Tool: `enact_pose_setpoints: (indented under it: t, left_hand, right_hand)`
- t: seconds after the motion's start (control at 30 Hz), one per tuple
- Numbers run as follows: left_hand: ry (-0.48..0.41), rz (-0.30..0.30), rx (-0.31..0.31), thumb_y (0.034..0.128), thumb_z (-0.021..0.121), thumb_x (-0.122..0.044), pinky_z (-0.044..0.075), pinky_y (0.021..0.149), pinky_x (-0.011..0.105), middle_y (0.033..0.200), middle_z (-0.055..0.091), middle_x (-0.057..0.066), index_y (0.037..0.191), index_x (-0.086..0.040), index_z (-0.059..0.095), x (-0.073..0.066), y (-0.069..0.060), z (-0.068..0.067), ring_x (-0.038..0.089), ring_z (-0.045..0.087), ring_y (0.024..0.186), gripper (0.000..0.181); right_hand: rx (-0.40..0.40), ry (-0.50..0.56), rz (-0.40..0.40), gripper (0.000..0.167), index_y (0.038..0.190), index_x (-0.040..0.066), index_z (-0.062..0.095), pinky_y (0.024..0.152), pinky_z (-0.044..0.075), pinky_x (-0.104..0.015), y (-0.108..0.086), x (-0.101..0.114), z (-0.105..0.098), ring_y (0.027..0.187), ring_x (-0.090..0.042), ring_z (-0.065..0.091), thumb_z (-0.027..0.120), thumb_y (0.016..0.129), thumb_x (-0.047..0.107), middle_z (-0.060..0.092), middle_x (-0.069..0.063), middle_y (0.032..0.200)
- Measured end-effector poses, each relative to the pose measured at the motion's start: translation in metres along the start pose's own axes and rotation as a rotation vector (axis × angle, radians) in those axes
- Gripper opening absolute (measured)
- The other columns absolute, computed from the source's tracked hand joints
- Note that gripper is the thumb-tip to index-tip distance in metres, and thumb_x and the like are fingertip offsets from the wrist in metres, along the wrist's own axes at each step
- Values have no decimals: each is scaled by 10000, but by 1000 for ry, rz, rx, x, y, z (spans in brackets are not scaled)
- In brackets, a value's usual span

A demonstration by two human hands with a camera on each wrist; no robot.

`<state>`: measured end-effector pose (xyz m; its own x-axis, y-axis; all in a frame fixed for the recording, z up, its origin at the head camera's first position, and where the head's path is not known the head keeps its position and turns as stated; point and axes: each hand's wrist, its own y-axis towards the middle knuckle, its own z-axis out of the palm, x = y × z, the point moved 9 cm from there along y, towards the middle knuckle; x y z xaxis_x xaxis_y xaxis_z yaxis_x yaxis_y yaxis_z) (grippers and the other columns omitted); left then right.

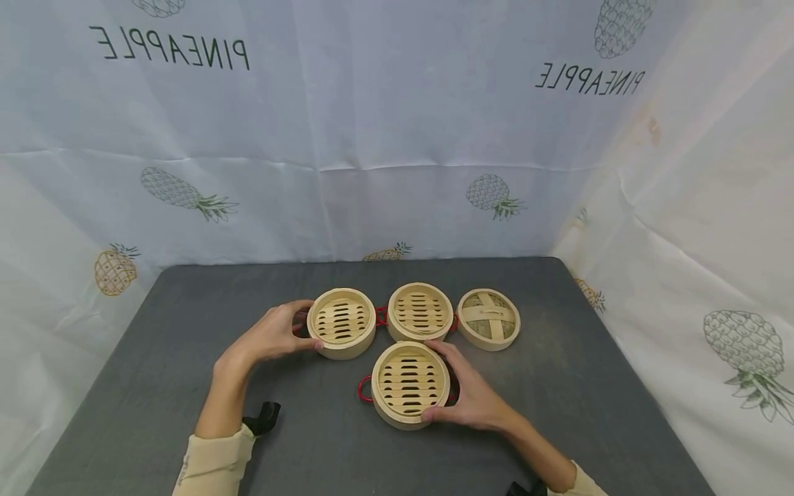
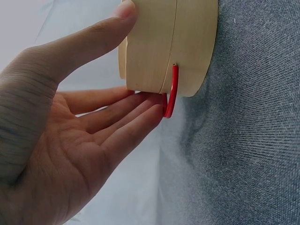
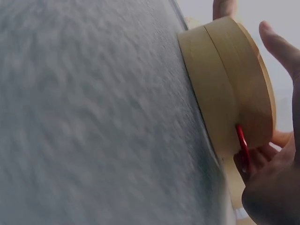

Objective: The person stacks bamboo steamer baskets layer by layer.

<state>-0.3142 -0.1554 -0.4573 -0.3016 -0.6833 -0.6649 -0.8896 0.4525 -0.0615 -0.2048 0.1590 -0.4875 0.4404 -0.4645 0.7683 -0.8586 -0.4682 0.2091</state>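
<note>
My left hand (image 1: 276, 334) holds the left side of a small round bamboo steamer basket (image 1: 341, 324) with a slatted base. In the left wrist view, its thumb lies against the basket wall (image 2: 152, 47) and its fingers reach the other side by a red handle (image 2: 172, 91). Nearer me, my right hand (image 1: 468, 396) grips the right side of a second steamer basket (image 1: 411, 382), thumb by the near rim and fingers round the back. In the right wrist view those fingers touch the basket wall (image 3: 229, 89) beside its red handle (image 3: 243, 143).
A third slatted basket (image 1: 420, 310) stands at the back, between the left basket and a woven bamboo lid (image 1: 489, 319). All are on a dark grey table (image 1: 322, 448). A pineapple-print cloth (image 1: 384, 124) hangs behind the table's far edge.
</note>
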Motion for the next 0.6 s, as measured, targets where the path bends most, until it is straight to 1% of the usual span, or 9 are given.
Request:
enact_pose_setpoints:
  t: [0.17, 0.33, 0.43, 0.53, 0.6]
  left_hand:
    - [-16, 5, 3, 883, 929, -289, 620, 1047, 561, 1481, 638, 319, 1533, 114, 497, 0, 0, 1, 462, 700, 1314, 879]
    - [-17, 0, 2, 879, 933, -281, 619, 1048, 564, 1480, 636, 324, 1529, 117, 499, -1, 0, 1, 470, 698, 1314, 877]
    - [-19, -6, 3, 876, 934, -278, 617, 1053, 564, 1485, 632, 326, 1529, 119, 499, -1, -1, 1, 475, 695, 1318, 879]
    - [-12, -13, 1, 872, 937, -281, 614, 1056, 567, 1487, 630, 326, 1527, 118, 503, -1, -1, 1, 476, 694, 1318, 881]
    - [-9, -16, 1, 871, 939, -284, 611, 1061, 571, 1489, 629, 325, 1526, 116, 506, -1, -1, 1, 477, 693, 1319, 882]
  right_hand:
    - [-10, -16, 20, 1299, 1707, 215, 308, 1157, 487, -345, 1, 0, 6, 1410, -159, 546, 1033, 671, 512, 469, 23, 1620]
    - [-3, -46, 15, 1392, 1715, 213, 273, 1144, 503, -409, 2, 1, 9, 1416, -184, 533, 1058, 609, 526, 439, 16, 1629]
    - [-4, -54, 36, 1401, 1713, 229, 271, 1153, 496, -424, 2, -1, 11, 1425, -165, 519, 1060, 597, 537, 427, 44, 1630]
    - [-17, -56, 58, 1370, 1701, 245, 296, 1163, 491, -410, 3, -1, 11, 1424, -138, 516, 1051, 602, 561, 430, 73, 1622]
    - [-29, -54, 60, 1345, 1691, 237, 317, 1162, 493, -401, 3, 0, 10, 1415, -136, 524, 1041, 610, 575, 438, 71, 1614]
